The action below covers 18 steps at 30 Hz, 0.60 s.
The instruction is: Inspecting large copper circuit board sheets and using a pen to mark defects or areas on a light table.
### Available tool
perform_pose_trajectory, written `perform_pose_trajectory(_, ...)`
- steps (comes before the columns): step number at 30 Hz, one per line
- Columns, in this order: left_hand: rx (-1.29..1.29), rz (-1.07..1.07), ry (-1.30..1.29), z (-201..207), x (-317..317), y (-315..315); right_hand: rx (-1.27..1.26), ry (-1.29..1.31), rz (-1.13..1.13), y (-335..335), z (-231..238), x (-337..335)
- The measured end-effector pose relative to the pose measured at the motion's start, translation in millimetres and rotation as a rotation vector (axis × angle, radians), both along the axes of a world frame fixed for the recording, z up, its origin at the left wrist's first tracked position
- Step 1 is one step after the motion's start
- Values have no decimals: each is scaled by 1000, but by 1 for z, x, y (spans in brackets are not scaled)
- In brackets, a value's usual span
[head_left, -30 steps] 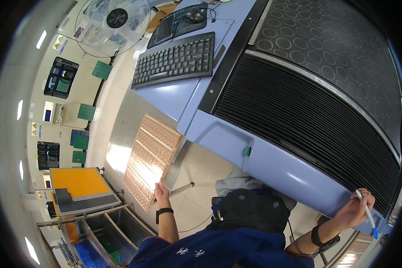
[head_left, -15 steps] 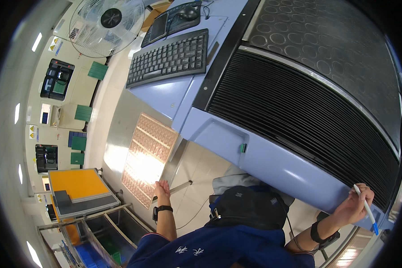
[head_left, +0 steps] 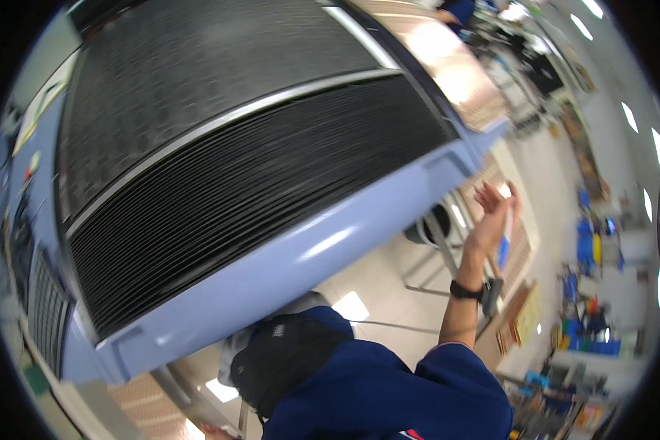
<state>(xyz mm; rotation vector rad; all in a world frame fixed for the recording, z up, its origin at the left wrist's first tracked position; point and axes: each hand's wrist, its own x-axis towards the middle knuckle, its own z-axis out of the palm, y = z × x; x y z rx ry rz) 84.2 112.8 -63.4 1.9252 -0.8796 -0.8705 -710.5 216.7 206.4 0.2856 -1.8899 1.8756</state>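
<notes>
My right hand [head_left: 493,209] is raised past the right end of the blue-framed machine [head_left: 330,246]. A pen [head_left: 504,251] with a white barrel and blue end is held in it, blurred by motion. Beyond that hand, a copper-coloured panel [head_left: 519,253] lies on a table; whether they touch I cannot tell. My left hand [head_left: 216,433] barely shows at the bottom edge, with its fingers smeared. It is close to another copper-coloured panel [head_left: 150,403] at the lower left.
The machine carries a black ribbed cover [head_left: 257,198] and a dark mat [head_left: 220,66]. A keyboard [head_left: 48,315] sits at the far left. More copper-coloured sheeting [head_left: 455,70] lies beyond the machine, near another person's sleeve [head_left: 458,11]. A stool [head_left: 429,224] stands below the machine's right end.
My view has swung to the right. My right hand, still with the pen, is now by the machine's right end, near a copper-coloured panel. My left hand has slipped mostly out of view.
</notes>
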Motion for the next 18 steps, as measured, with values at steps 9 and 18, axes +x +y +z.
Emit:
perform_pose_trajectory(9,-89,-174,-1427,203,-187,-153,1526,-16,-407,287,-158,-71)
perform_pose_trajectory(18,-1117,89,32,295,-232,-257,1241,-304,-688,240,-130,-30)
